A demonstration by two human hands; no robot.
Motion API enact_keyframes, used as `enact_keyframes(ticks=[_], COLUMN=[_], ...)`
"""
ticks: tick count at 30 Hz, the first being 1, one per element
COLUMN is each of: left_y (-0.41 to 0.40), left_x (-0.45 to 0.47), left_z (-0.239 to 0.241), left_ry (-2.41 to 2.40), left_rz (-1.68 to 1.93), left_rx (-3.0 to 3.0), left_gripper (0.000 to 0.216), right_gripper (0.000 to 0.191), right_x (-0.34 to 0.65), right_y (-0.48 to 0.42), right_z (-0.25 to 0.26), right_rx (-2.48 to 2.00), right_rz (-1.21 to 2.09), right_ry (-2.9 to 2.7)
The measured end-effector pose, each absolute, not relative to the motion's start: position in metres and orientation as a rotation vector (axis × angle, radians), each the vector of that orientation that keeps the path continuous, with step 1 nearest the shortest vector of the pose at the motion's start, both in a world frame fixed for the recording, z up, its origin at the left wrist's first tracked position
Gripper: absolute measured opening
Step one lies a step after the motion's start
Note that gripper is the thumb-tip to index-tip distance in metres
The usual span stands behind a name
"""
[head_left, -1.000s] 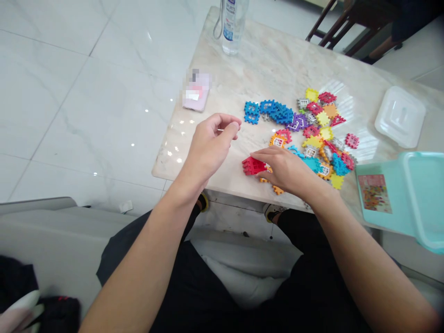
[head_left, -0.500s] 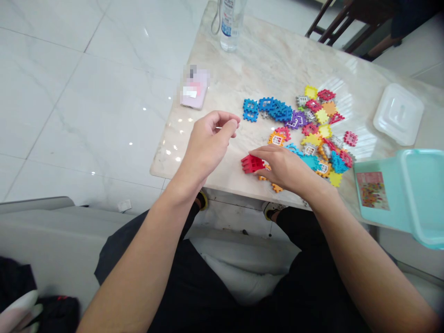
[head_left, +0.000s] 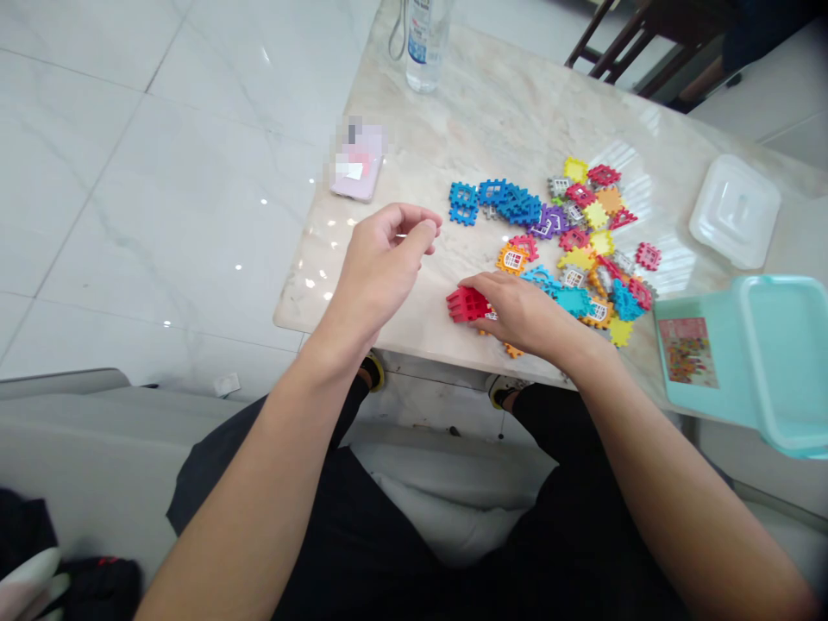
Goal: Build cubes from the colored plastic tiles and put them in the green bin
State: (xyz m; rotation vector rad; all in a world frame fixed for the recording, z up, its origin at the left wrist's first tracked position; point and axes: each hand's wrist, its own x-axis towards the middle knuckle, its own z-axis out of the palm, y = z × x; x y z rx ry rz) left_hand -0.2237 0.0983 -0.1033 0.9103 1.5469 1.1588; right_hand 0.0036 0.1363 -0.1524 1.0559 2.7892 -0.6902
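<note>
My right hand (head_left: pixel 523 312) rests on the marble table (head_left: pixel 492 129) near its front edge, fingers closed on a red block assembly (head_left: pixel 467 304) with orange pieces (head_left: pixel 514 350) under the palm. My left hand (head_left: pixel 381 263) hovers just left of it, thumb and forefinger pinched together; whatever they hold is too small to make out. A heap of colourful interlocking plastic tiles (head_left: pixel 582 250) lies to the right of both hands, with a cluster of blue tiles (head_left: pixel 501 203) at its far left.
A pink phone (head_left: pixel 355 164) lies near the table's left edge. A clear water bottle (head_left: pixel 423 43) stands at the back. A white lid (head_left: pixel 734 211) and a teal plastic box (head_left: pixel 756 358) sit at right. A wooden chair (head_left: pixel 621 43) stands behind.
Both hands keep their poses; the whole view has shifted slightly, with hands and table sliding a little left and up in the picture.
</note>
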Motion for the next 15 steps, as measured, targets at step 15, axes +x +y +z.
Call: enact_keyframes(ticks=[15], left_y=[0.1], left_x=[-0.225], left_z=[-0.104], left_ry=[1.534], left_rz=[1.138], left_rx=[0.966], left_gripper=[0.02], right_gripper=[0.081], right_x=[0.057], right_y=[0.141], right_z=[-0.114], right_rx=[1.271], right_rz=[-0.544], right_ry=[2.642])
